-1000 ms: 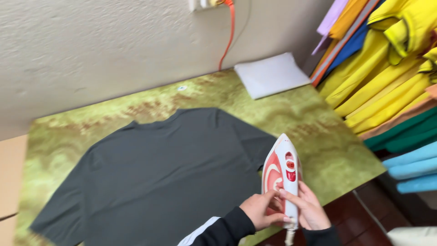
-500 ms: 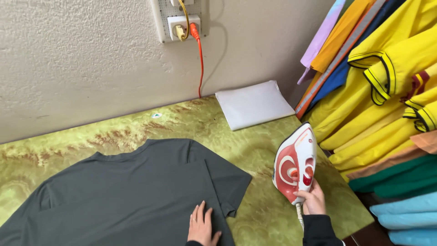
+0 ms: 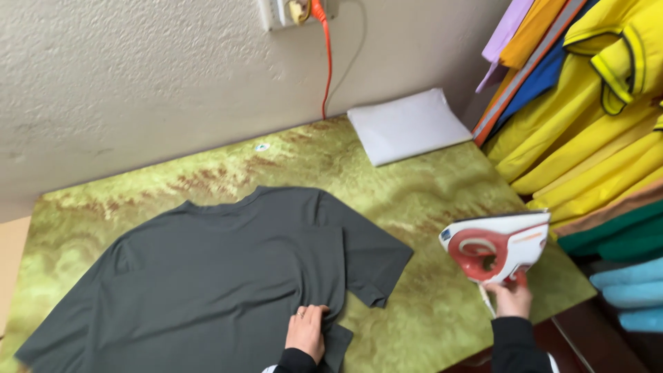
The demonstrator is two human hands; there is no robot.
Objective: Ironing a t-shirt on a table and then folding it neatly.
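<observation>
A dark grey T-shirt (image 3: 221,276) is lying flat across the left and middle of the tabletop (image 3: 428,207), which is wearing a mottled green and brown cover. The shirt's neckline is pointing toward the wall, and one short sleeve is reaching out to the right, ending near the middle of the cover. At the shirt's lower edge the left hand (image 3: 306,331) is resting palm down on the fabric with its fingers spread flat; it is pressing the cloth rather than pinching it, and a dark cuff is showing at the wrist.

Above, on the pale textured wall, a wall socket (image 3: 293,12) is sitting at the top edge of the view, and an orange cord (image 3: 326,62) is hanging from it down to the back of the tabletop. Just right of the cord's lower end, a white folded cloth (image 3: 409,126) is lying at the far corner of the cover.

Further right, the right hand (image 3: 509,298) is closed around the handle of a red and white iron (image 3: 496,245), gripping it from below. The iron is being held lifted and tipped on its side over the right-hand edge of the tabletop, well apart from the shirt.

At the far right, stacked folded garments (image 3: 587,138) are filling the frame, mostly yellow, with teal and pale blue ones lower down.
</observation>
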